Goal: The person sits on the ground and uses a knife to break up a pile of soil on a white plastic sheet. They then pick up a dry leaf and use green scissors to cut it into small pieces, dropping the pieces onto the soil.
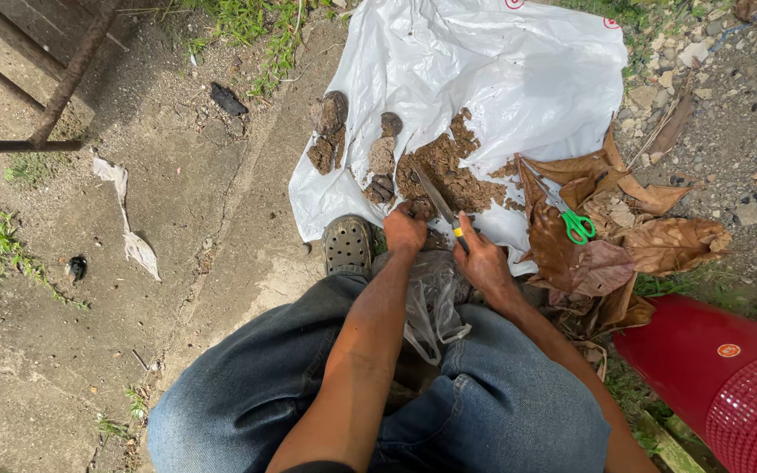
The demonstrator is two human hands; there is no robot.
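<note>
Scene: A seated person in blue jeans (501, 412) works over a white plastic sheet (501, 70) spread on bare ground, centre and upper centre of the frame.
Left hand: The left hand (405, 229) is clenched around a dark clod of soil (417, 208) at the sheet's near edge, centre of the frame.
Right hand: The right hand (484, 261) grasps a knife (438, 203) by its yellow-and-black handle, the blade slanting up and left over the clod.
Soil: A heap of brown crumbled soil (444, 171) lies on the sheet just above the hands, with several stones or hard lumps (333, 112) to its left.
Doing it well, as a judgement: Short strokes angled away from the holding fingers, with the clod kept over the sheet, would likely keep the crumbs on the plastic and the fingers safe.
Packages: A thin clear plastic bag (435, 302) hangs crumpled between the knees, lower centre.
Marks: Small round red marks (611, 23) sit near the sheet's top edge; a round orange label (729, 350) sits on the red plastic container (703, 363) at lower right.
Nearby: Green-handled scissors (571, 219) rest on dry brown leaves (641, 236), right of centre; a dark perforated clog (348, 245) shows beside the left hand.
</note>
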